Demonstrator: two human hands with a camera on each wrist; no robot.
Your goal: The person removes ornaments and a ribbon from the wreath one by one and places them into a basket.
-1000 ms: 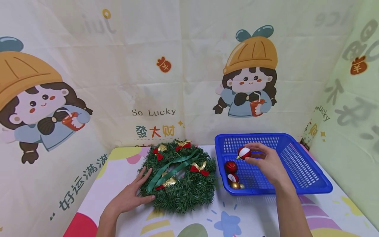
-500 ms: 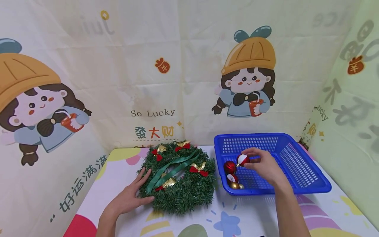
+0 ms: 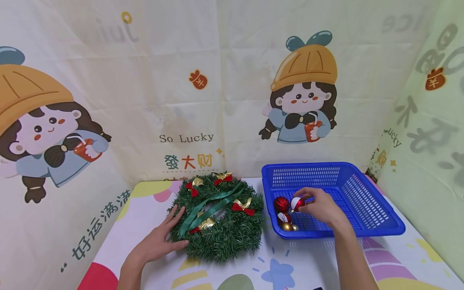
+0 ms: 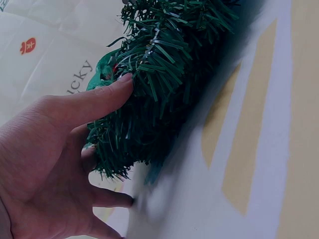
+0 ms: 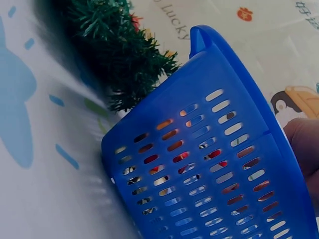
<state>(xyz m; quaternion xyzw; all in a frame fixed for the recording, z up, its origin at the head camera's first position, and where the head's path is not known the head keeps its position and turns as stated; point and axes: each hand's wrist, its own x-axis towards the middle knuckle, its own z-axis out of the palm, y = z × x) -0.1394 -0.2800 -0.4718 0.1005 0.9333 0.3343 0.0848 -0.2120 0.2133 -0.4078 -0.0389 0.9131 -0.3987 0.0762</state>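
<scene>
A green Christmas wreath (image 3: 228,235) with red and gold bows and a green ribbon lies flat on the table. My left hand (image 3: 157,241) rests at its left edge, fingers spread; the left wrist view has the thumb (image 4: 107,97) against the needles. Inside the blue basket (image 3: 380,233), my right hand (image 3: 322,206) pinches a red-and-white Christmas ball (image 3: 296,204) low near the floor. Beside it sit a red ball (image 3: 281,204), another red-and-white ball (image 3: 284,218) and a gold ball (image 3: 286,226). The basket's wall hides most of this hand in the right wrist view.
A patterned cloth (image 3: 145,201) covers the table. Printed cloth walls (image 3: 232,100) stand behind and at both sides. The basket's raised rim (image 3: 304,164) surrounds the right hand's work. A small dark object (image 3: 317,288) shows at the bottom edge.
My right hand has lowered the red-and-white ball toward the basket floor, beside the red ball. The left hand and the wreath have stayed in place.
</scene>
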